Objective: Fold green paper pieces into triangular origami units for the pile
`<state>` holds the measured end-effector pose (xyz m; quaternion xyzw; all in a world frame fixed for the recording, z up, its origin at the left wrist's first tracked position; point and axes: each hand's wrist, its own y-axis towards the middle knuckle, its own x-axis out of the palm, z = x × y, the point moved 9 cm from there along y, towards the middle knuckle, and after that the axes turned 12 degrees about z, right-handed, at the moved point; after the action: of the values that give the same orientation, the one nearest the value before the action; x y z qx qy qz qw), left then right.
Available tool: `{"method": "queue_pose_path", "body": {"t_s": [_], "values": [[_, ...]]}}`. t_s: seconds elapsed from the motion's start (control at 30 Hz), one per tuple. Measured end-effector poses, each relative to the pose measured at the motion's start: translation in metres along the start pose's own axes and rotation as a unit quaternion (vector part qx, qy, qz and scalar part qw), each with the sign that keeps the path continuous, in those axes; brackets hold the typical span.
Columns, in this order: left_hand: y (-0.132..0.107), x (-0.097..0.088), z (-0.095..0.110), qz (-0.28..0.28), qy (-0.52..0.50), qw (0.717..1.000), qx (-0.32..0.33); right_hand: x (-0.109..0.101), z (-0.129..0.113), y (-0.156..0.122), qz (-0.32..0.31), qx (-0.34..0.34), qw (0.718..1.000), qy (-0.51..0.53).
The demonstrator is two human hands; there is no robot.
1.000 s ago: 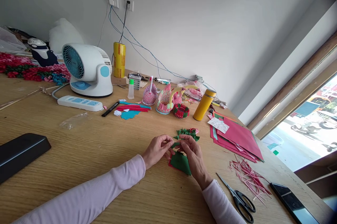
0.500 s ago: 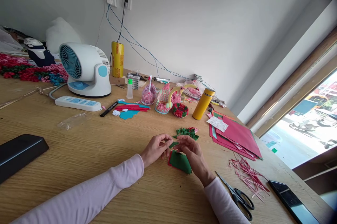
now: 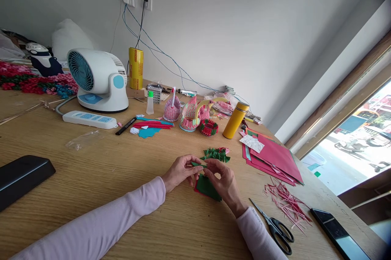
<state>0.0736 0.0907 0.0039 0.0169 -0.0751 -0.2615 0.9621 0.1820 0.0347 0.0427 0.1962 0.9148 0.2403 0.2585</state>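
Note:
My left hand (image 3: 180, 171) and my right hand (image 3: 224, 182) meet over the wooden table (image 3: 122, 178), both pinching a small green paper piece (image 3: 198, 164) between their fingertips. Under my right hand lies a small stack of green and red paper squares (image 3: 205, 186). Just beyond the hands sits a pile of folded green paper pieces (image 3: 216, 154) with a pink one among them.
Scissors (image 3: 275, 226), red paper strips (image 3: 285, 202) and a phone (image 3: 336, 232) lie at the right. Red and green sheets (image 3: 273, 156), a yellow flask (image 3: 234, 120), paper swans (image 3: 191, 114), a fan (image 3: 96, 81), a power strip (image 3: 90, 119) and a black object (image 3: 21, 174) stand around.
The hands stayed together over the paper stack; the green piece between the fingers has been turned and pressed flatter. The view shifted slightly.

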Motion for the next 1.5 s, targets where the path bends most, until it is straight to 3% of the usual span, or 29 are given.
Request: {"method": "queue_pose_path", "body": {"t_s": [0.13,0.4,0.57,0.63,0.73,0.87,1.03,1.2,1.5], "values": [[0.001,0.000,-0.002,-0.003,-0.010,1.000,-0.014,-0.001,-0.016,0.000,-0.001,-0.060,0.997,-0.038],[-0.002,0.001,0.000,-0.018,-0.020,0.999,-0.040,-0.004,-0.009,0.000,0.017,-0.036,0.996,-0.083],[-0.001,-0.009,0.004,0.047,-0.087,0.994,-0.051,0.003,0.013,-0.004,0.004,0.105,0.994,-0.010],[-0.003,-0.003,-0.002,0.030,-0.115,0.990,-0.078,0.010,0.019,-0.008,-0.001,0.151,0.988,0.044],[-0.007,0.005,-0.009,0.004,-0.141,0.985,-0.101,0.012,0.022,-0.010,0.020,0.162,0.984,0.073],[-0.008,0.003,-0.013,0.022,-0.160,0.980,-0.112,0.011,0.019,-0.010,0.021,0.129,0.991,0.033],[-0.006,-0.003,-0.015,0.043,-0.153,0.978,-0.137,0.003,-0.002,-0.006,0.026,0.037,0.999,-0.011],[-0.005,-0.002,-0.014,0.025,-0.154,0.978,-0.138,0.005,-0.019,-0.006,-0.024,-0.057,0.998,-0.015],[-0.007,0.000,-0.016,0.004,-0.153,0.976,-0.155,0.002,-0.018,-0.005,-0.054,-0.101,0.993,-0.018]]}}
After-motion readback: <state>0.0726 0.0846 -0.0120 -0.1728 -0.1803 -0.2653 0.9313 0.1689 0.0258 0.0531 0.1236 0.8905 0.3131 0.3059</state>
